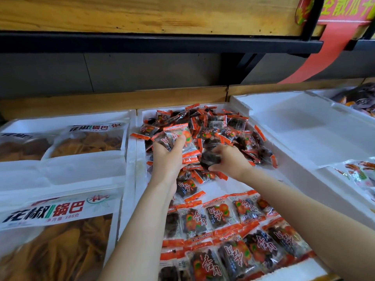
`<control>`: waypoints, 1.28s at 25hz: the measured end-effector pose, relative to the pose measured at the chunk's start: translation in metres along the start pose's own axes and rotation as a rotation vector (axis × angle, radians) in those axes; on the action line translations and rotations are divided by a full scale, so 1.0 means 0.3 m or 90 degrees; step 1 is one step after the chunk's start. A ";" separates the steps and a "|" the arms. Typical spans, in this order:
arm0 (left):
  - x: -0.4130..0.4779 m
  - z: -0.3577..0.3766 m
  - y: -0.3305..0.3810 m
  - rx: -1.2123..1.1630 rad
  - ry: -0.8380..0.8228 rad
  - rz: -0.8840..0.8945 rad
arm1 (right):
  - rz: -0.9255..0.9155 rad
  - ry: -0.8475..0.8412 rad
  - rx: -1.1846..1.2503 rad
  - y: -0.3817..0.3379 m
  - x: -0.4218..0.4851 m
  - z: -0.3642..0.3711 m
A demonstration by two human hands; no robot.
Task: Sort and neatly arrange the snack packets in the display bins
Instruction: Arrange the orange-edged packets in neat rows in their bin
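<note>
Foam bin; fingers of left hand, right hand tight around packets.

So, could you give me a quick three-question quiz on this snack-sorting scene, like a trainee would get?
1. What does the left hand hold?
A) a stack of orange-edged packets
B) one large bag
C) nothing
2. True or false: the packets at the near end of the middle bin are jumbled.
3. Fill in: the right hand grips one dark ___ at the loose pile.

Key
1: A.
2: False. They lie in neat rows; the jumble is at the far end.
3: packet.
</note>
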State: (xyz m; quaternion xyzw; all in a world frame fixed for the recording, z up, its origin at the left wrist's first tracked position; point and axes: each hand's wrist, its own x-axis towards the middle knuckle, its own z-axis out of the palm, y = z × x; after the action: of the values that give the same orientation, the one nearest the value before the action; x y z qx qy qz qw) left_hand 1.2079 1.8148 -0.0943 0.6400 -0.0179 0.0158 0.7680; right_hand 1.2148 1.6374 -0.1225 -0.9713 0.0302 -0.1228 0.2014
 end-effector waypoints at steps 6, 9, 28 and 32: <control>0.000 0.006 -0.043 0.080 0.033 -0.053 | -0.128 0.256 0.132 -0.069 -0.084 -0.090; -0.011 0.020 -0.053 0.088 0.018 -0.068 | -0.241 0.325 0.201 -0.123 -0.128 -0.082; -0.055 0.005 0.011 -0.005 0.040 -0.009 | -0.137 -0.061 0.000 0.043 -0.058 -0.054; -0.058 0.008 0.016 -0.019 0.059 -0.009 | -0.134 -0.118 -0.140 0.077 -0.049 -0.022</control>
State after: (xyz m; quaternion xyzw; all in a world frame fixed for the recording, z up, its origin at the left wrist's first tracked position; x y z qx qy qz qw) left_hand 1.1902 1.8134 -0.0899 0.6272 0.0219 0.0394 0.7775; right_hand 1.1987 1.6153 -0.1293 -0.9924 -0.0771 -0.0491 0.0818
